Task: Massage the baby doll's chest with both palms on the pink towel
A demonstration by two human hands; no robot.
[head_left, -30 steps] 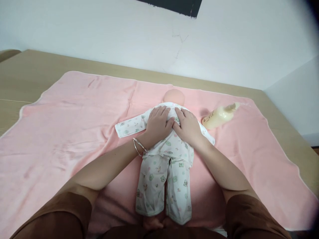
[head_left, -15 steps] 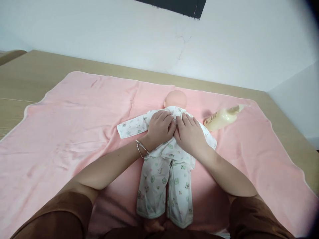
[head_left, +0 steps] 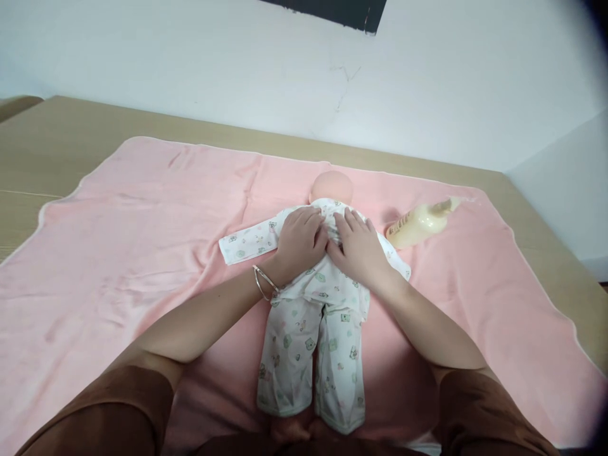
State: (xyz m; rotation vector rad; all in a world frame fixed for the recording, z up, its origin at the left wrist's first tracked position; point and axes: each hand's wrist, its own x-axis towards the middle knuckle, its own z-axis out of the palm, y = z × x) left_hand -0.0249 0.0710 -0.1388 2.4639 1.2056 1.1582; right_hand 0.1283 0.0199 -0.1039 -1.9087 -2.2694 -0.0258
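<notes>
In the head view, the doll (head_left: 327,288) lies on the pink blanket (head_left: 142,221), which is spread over the desk (head_left: 95,120); no facial features are visible, so it appears to be face-down. The left hand (head_left: 300,240) and right hand (head_left: 357,247) rest palm-down on its upper torso, fingers extended, grasping nothing. The printed top (head_left: 335,278) is creased between the thumbs; dragging pressure would probably ride it upward. Uneven pressure from one side could roll the torso. The blanket is wrinkled, and a forward push might slide it. The pump bottle (head_left: 415,227) is just beside the doll's right-hand sleeve (head_left: 399,259); an outward sweep of the right hand could knock it.
</notes>
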